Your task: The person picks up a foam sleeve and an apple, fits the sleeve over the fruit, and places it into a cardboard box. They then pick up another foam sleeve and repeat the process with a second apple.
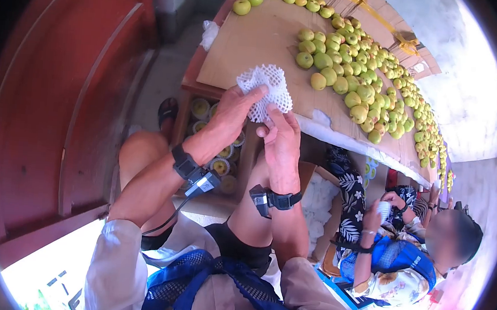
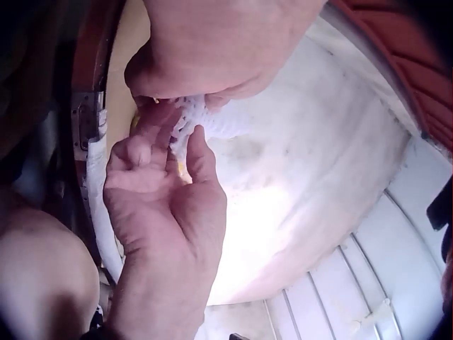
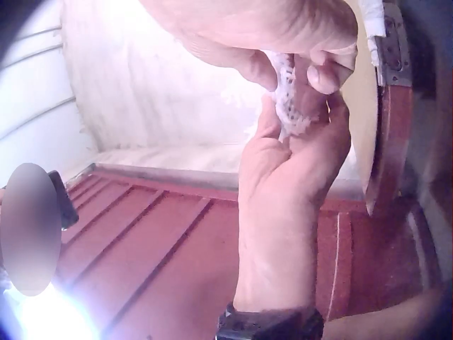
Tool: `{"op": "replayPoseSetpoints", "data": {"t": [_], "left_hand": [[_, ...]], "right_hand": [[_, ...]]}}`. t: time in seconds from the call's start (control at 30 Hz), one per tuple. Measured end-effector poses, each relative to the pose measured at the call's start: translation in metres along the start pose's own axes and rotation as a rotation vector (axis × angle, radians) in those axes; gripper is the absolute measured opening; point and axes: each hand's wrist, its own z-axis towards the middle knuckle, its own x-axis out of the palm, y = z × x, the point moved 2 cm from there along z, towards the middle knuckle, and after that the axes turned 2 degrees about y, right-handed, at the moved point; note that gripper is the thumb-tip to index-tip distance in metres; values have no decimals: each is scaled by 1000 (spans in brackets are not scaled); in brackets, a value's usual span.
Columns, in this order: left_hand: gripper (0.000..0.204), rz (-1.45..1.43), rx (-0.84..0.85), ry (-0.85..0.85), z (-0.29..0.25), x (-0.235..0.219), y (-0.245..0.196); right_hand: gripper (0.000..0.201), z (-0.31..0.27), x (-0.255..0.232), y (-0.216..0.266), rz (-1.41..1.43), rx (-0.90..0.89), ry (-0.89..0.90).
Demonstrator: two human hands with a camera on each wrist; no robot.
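Note:
A white foam fruit net (image 1: 268, 78) is held up in front of the cardboard-covered table edge, lying flattened between both hands. My left hand (image 1: 231, 113) grips it from the left, thumb across its front. From below right, my right hand (image 1: 283, 141) pinches its lower edge between thumb and fingers. In the left wrist view, the left hand (image 2: 166, 195) has its thumb against the white mesh (image 2: 190, 117), with the other hand (image 2: 226, 49) above. The right wrist view has the right hand (image 3: 294, 152) pinching the net (image 3: 289, 99) from below.
Many green-yellow apples (image 1: 352, 76) are spread over the cardboard (image 1: 256, 37) on the table. Beneath it, a box (image 1: 247, 172) contains net-wrapped apples. Another person (image 1: 391, 257) sits at the right holding a white item (image 1: 383, 210). A red door (image 1: 62, 101) stands at the left.

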Motion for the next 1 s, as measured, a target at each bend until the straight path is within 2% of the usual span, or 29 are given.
{"op": "replayPoseSetpoints", "data": {"t": [0.1, 0.2, 0.23, 0.33, 0.37, 0.47, 0.6, 0.67, 0.9, 1.0], "left_hand": [[29, 136, 62, -46, -3, -1, -7], [30, 319, 121, -27, -1, -7, -9], [30, 361, 108, -15, -4, -6, -10], [29, 465, 84, 44, -11, -4, -10], [29, 481, 85, 64, -11, -3, -8], [30, 503, 97, 97, -13, 0, -8], [33, 621, 138, 143, -17, 5, -14], [34, 584, 136, 141, -17, 3, -8], [38, 490, 35, 116, -11, -7, -5], [34, 491, 93, 93, -9, -10, -1]], "right_hand": [[22, -5, -21, 0, -136, -34, -85], [31, -4, -28, 9, -663, -426, -227], [39, -8, -18, 17, -774, -509, -225], [39, -2, -4, 17, -793, -551, -75], [30, 9, -9, 16, -913, -609, -58], [22, 16, -10, 18, -679, -433, -67], [17, 14, -7, 23, -726, -458, -160], [16, 20, -13, 18, -697, -458, -178], [16, 25, -13, 14, -609, -485, -143], [15, 24, -11, 15, -588, -468, -150]]}}
